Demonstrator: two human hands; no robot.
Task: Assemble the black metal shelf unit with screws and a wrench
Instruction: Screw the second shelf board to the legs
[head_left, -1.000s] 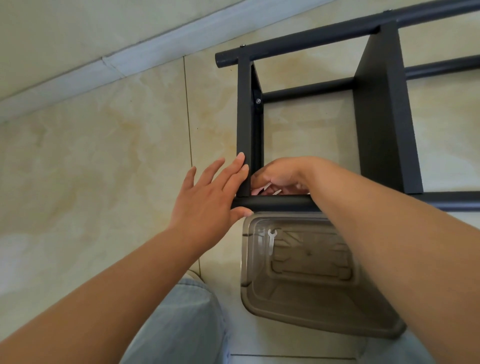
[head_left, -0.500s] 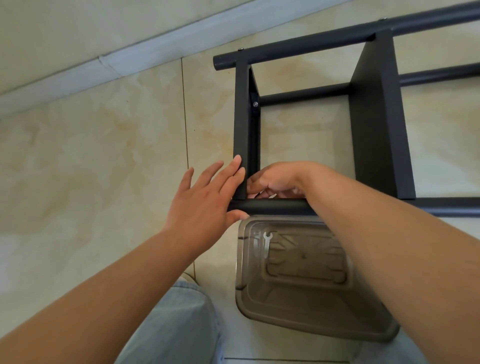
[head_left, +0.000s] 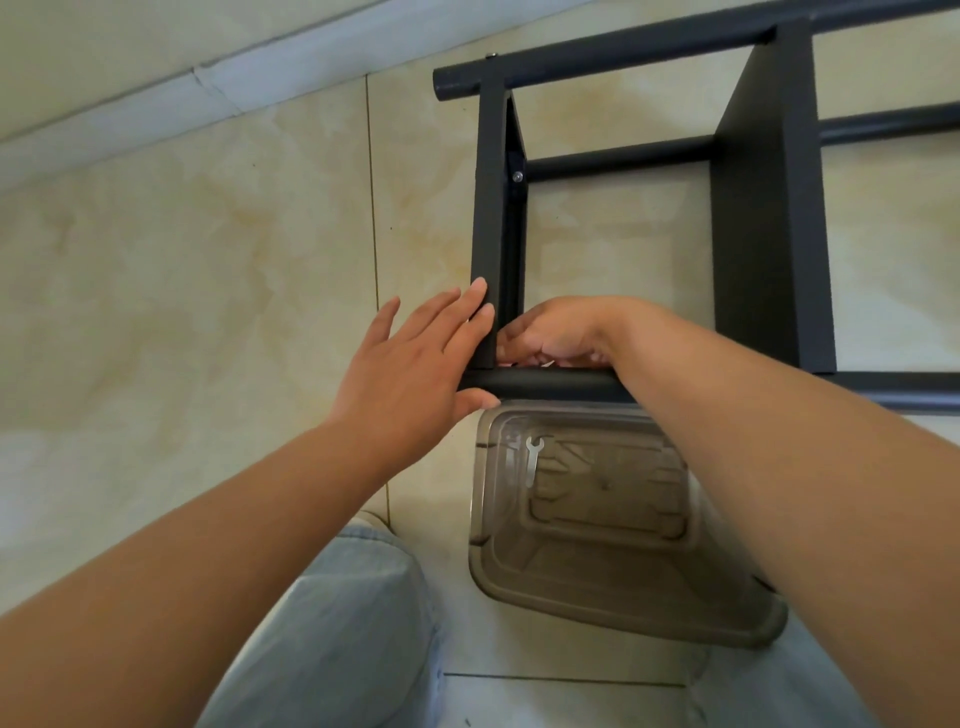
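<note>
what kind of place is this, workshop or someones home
Most likely a room in a home, not a workshop: glossy beige floor tiles, a white skirting board along the wall, and the person kneeling on the floor beside the black shelf frame.

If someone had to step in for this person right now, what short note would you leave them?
Left hand: open, straight fingers pressed flat on the shelf frame's near corner, steadying the upright.
Right hand: fingers curled inside that corner above the bottom tube; something small and pale shows under them, probably a screw, but I cannot tell.
Wrench: lying unused in the clear plastic bin on the floor, just below the frame.
Done: one screw already sits further up the same upright.
Left: seat this corner's screw, then tighten with the wrench.
</note>
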